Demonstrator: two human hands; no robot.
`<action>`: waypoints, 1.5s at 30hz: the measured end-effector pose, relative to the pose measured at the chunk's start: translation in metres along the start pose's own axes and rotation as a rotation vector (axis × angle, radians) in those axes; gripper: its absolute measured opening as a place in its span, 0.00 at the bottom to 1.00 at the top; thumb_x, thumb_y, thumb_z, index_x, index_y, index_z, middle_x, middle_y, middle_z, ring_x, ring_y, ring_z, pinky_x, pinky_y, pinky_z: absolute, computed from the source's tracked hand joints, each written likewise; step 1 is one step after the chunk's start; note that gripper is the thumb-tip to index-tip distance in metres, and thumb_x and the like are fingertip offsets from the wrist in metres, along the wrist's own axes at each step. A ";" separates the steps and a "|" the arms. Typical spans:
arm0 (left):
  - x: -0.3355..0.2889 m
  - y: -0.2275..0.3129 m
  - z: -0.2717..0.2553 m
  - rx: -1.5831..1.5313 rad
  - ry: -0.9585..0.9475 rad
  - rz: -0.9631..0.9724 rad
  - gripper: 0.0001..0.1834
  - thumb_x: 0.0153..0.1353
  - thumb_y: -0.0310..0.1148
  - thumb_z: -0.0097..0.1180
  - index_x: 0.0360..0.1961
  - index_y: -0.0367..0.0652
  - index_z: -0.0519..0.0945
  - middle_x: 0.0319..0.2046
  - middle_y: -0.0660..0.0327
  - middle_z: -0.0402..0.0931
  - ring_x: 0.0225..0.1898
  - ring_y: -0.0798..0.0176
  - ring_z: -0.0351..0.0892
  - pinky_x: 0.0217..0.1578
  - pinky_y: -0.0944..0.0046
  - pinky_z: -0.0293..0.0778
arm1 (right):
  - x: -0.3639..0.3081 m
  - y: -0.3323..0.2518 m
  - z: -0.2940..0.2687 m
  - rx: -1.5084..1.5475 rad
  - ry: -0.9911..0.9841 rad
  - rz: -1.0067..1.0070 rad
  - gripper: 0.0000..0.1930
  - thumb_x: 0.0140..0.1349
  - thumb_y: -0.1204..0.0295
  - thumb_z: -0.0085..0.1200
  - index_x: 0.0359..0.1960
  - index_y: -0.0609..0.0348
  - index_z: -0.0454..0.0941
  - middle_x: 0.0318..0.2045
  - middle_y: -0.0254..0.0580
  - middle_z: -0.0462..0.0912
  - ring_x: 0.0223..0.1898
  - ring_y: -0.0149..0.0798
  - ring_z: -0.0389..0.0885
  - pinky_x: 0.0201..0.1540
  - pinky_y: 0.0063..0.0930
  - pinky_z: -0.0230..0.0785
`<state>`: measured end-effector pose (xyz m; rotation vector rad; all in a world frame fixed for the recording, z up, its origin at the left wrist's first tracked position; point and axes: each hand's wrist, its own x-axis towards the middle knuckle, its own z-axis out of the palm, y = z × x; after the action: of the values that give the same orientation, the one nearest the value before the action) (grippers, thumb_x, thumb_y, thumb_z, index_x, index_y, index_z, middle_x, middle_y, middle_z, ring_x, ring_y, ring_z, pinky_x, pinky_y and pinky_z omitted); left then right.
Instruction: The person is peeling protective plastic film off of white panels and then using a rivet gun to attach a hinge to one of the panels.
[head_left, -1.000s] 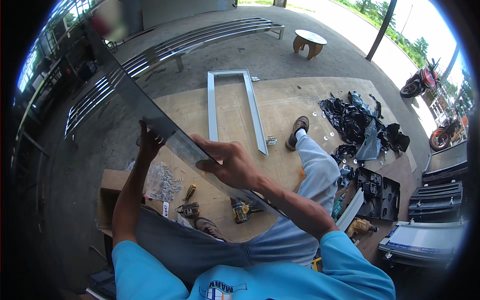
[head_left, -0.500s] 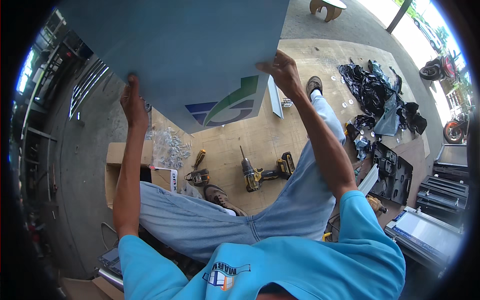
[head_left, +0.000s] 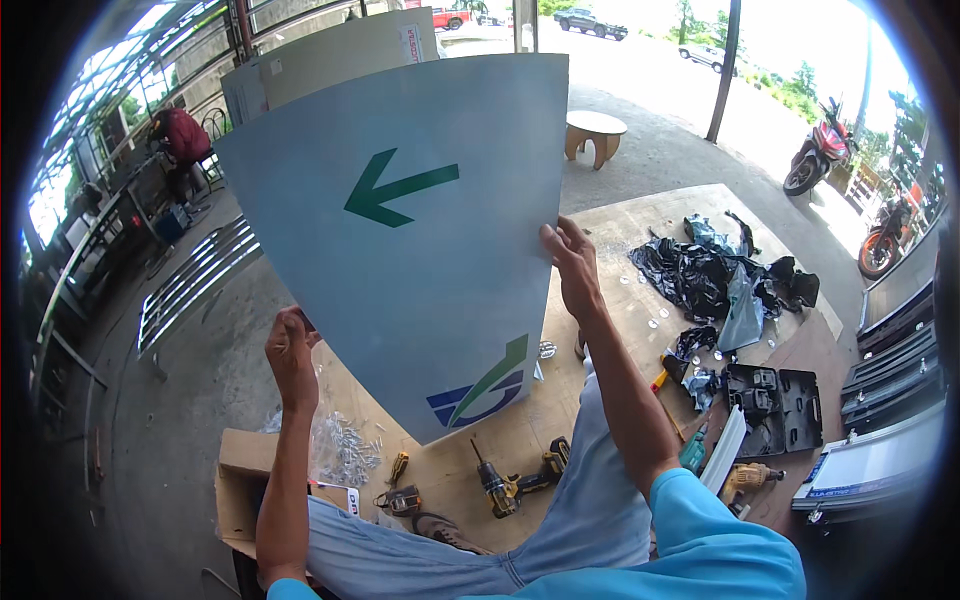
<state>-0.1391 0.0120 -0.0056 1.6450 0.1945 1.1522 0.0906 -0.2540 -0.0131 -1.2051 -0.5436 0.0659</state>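
A large pale grey sign panel (head_left: 400,290) stands tilted in front of me. It bears a green arrow pointing left and a green-and-blue emblem near its lower end. My left hand (head_left: 292,358) is closed at its left edge, the fingers curled and partly hidden. On the right edge, my right hand (head_left: 573,268) grips with the thumb on the front face and the other fingers largely behind. Below the panel, a yellow-and-black cordless drill (head_left: 505,490) with a long bit lies on the plywood sheet (head_left: 590,225).
A screwdriver (head_left: 398,467), a tape measure (head_left: 400,500) and a bag of screws (head_left: 345,450) lie by the cardboard box (head_left: 245,470). Crumpled black plastic (head_left: 690,270) and an open tool case (head_left: 770,400) are at right. Metal frames (head_left: 195,280) rest on the floor at left.
My view has lifted, bringing the panel's arrow, the far yard and a person at the back left into sight. The panel sits lower in the picture; both hands remain at its edges.
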 end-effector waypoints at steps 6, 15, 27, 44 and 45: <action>0.052 0.082 0.013 0.276 0.180 0.220 0.39 0.60 0.62 0.47 0.52 0.31 0.69 0.46 0.51 0.72 0.46 0.60 0.74 0.48 0.61 0.68 | 0.055 -0.136 0.045 0.039 0.050 -0.406 0.29 0.63 0.47 0.47 0.52 0.61 0.74 0.34 0.41 0.80 0.34 0.30 0.77 0.39 0.26 0.70; 0.123 0.141 0.035 0.123 0.339 0.175 0.32 0.59 0.54 0.55 0.48 0.31 0.76 0.41 0.54 0.77 0.41 0.61 0.75 0.45 0.64 0.69 | 0.068 -0.171 0.078 -0.053 0.409 -0.404 0.22 0.62 0.56 0.48 0.33 0.69 0.80 0.24 0.37 0.77 0.28 0.30 0.71 0.34 0.27 0.64; 0.165 0.091 0.034 0.033 0.435 0.252 0.26 0.59 0.52 0.56 0.40 0.35 0.81 0.32 0.62 0.78 0.33 0.68 0.74 0.37 0.67 0.69 | 0.102 -0.138 0.073 -0.045 0.211 -0.434 0.21 0.64 0.58 0.50 0.42 0.69 0.78 0.30 0.39 0.78 0.32 0.30 0.74 0.36 0.26 0.67; 0.160 0.095 0.033 0.137 0.380 0.303 0.27 0.61 0.53 0.54 0.38 0.34 0.81 0.29 0.62 0.77 0.31 0.69 0.73 0.37 0.68 0.68 | 0.107 -0.133 0.061 0.228 -0.050 -0.504 0.15 0.61 0.69 0.51 0.45 0.67 0.77 0.33 0.44 0.80 0.33 0.32 0.76 0.37 0.22 0.68; 0.158 0.095 0.030 0.221 0.417 0.312 0.27 0.60 0.53 0.54 0.39 0.35 0.80 0.32 0.61 0.78 0.34 0.66 0.74 0.39 0.66 0.69 | 0.098 -0.142 0.068 0.165 0.034 -0.455 0.16 0.61 0.69 0.52 0.46 0.66 0.77 0.34 0.46 0.80 0.35 0.33 0.77 0.38 0.23 0.69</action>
<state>-0.0721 0.0517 0.1644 1.6447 0.3491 1.7631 0.1136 -0.2152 0.1665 -0.8981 -0.7557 -0.2910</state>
